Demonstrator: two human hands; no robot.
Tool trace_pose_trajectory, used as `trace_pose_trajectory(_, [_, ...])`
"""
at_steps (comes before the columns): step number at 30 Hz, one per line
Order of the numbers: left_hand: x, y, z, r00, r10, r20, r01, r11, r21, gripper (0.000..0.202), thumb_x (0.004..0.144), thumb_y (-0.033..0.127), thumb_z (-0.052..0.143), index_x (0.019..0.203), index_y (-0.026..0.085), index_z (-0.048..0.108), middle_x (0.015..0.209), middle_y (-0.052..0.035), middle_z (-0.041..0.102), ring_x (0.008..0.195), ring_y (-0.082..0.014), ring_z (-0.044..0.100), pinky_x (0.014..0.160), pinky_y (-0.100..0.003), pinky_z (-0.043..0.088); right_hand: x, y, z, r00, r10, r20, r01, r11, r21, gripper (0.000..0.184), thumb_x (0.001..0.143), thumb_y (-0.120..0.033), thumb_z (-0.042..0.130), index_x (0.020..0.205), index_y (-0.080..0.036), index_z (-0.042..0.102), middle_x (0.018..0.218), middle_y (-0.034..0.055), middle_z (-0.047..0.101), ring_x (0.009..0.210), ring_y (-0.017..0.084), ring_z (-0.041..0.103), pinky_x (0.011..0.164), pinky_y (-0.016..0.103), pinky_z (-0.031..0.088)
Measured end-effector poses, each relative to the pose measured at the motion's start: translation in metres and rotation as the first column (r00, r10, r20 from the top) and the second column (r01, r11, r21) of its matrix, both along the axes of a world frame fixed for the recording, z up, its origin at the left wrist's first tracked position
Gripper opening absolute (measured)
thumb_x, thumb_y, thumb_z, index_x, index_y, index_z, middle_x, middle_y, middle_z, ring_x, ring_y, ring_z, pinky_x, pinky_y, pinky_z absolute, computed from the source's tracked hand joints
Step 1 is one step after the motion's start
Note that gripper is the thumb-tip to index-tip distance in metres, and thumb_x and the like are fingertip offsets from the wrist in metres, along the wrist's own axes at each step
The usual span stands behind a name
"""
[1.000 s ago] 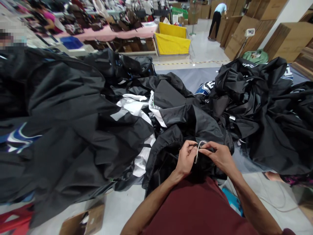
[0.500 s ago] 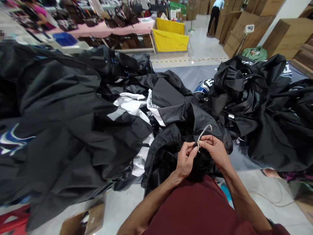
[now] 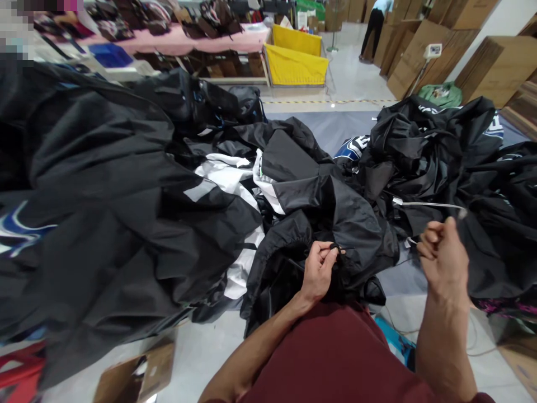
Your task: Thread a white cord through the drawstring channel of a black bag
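My left hand (image 3: 318,270) pinches the gathered hem of a black nylon garment (image 3: 335,224) that lies in front of me, its fingertips closed on a small dark loop at the edge. My right hand (image 3: 442,254) is fisted out to the right, well away from the left hand. It grips a thin white cord (image 3: 428,205) that runs leftward from above my thumb across the black fabric. A white panel (image 3: 229,179) shows under the black layers to the left.
Large heaps of black fabric fill the left (image 3: 104,196) and the right (image 3: 461,162). A cardboard box (image 3: 134,375) lies on the floor at lower left. Yellow bins (image 3: 296,64), pink tables with bags and stacked cardboard stand behind. A person (image 3: 375,25) stands far back.
My right hand has pulled away to the right from the left hand, drawing the white cord out with it. The left hand stays pinched on the hem.
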State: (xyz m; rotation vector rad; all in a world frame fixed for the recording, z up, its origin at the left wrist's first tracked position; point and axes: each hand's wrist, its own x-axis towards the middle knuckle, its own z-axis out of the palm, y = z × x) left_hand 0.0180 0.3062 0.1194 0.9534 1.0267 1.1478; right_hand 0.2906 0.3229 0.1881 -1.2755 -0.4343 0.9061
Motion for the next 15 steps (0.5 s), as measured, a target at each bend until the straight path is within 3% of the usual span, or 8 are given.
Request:
trace_pose_trajectory(2, [0.002, 0.002, 0.001, 1.000, 0.011, 0.005, -0.010, 1.000, -0.010, 0.038, 0.100, 0.052, 0.072, 0.112, 0.019, 0.060, 0.107, -0.0132, 0.083, 0.099, -0.0219, 0.078, 0.091, -0.034, 0.057, 0.003, -0.006, 0.004, 0.999, -0.025, 0.033, 0.024, 0.999, 0.028, 0.045, 0.081, -0.063, 0.088, 0.088, -0.022, 0.073, 0.056, -0.0086, 0.039, 0.046, 0.007, 0.025, 0.038, 0.020, 0.017])
trace_pose_trajectory(4, [0.004, 0.003, 0.001, 1.000, 0.018, 0.019, -0.017, 1.000, -0.021, 0.038, 0.100, 0.052, 0.073, 0.112, 0.019, 0.059, 0.105, -0.0125, 0.083, 0.097, -0.0214, 0.077, 0.090, -0.033, 0.057, -0.014, -0.015, 0.001, 0.980, 0.190, 0.055, -0.184, 0.978, -0.093, 0.046, 0.081, -0.061, 0.089, 0.101, -0.021, 0.078, 0.055, -0.0082, 0.042, 0.046, 0.006, 0.023, 0.039, 0.021, 0.014])
trace_pose_trajectory(6, [0.006, 0.003, 0.000, 0.999, 0.020, 0.032, -0.019, 1.000, -0.021, 0.038, 0.101, 0.052, 0.072, 0.113, 0.019, 0.058, 0.104, -0.0115, 0.082, 0.095, -0.0208, 0.077, 0.089, -0.033, 0.057, -0.044, -0.023, -0.006, 0.881, 0.472, -0.014, -0.460, 0.851, -0.252, 0.052, 0.075, -0.060, 0.093, 0.106, -0.020, 0.081, 0.059, -0.0060, 0.050, 0.046, 0.005, 0.025, 0.041, 0.021, 0.012])
trace_pose_trajectory(8, [0.008, 0.002, -0.002, 0.999, 0.033, 0.011, -0.033, 0.999, -0.010, 0.037, 0.103, 0.052, 0.070, 0.115, 0.019, 0.058, 0.102, -0.0101, 0.082, 0.089, -0.0190, 0.075, 0.085, -0.031, 0.057, -0.076, -0.026, -0.015, 0.815, 0.574, -0.086, -0.566, 0.753, -0.336, 0.056, 0.068, -0.059, 0.096, 0.106, -0.020, 0.082, 0.069, -0.0017, 0.062, 0.049, 0.006, 0.036, 0.043, 0.020, 0.017])
trace_pose_trajectory(11, [0.007, -0.001, -0.006, 0.994, 0.068, -0.083, -0.067, 0.998, 0.022, 0.036, 0.105, 0.052, 0.067, 0.118, 0.019, 0.058, 0.098, -0.0074, 0.080, 0.081, -0.0163, 0.071, 0.079, -0.029, 0.055, -0.107, -0.024, -0.027, 0.850, 0.520, -0.082, -0.510, 0.776, -0.371, 0.056, 0.064, -0.061, 0.097, 0.101, -0.021, 0.084, 0.085, 0.0039, 0.074, 0.061, 0.011, 0.053, 0.046, 0.020, 0.026])
trace_pose_trajectory(15, [0.005, -0.004, -0.006, 0.981, 0.070, -0.180, -0.056, 0.995, 0.079, 0.031, 0.107, 0.050, 0.063, 0.118, 0.020, 0.061, 0.098, -0.0060, 0.079, 0.086, -0.0167, 0.072, 0.080, -0.027, 0.053, -0.117, -0.019, -0.033, 0.869, 0.492, -0.044, -0.478, 0.815, -0.329, 0.053, 0.064, -0.063, 0.096, 0.091, -0.019, 0.082, 0.091, 0.0069, 0.079, 0.072, 0.017, 0.063, 0.056, 0.025, 0.042])
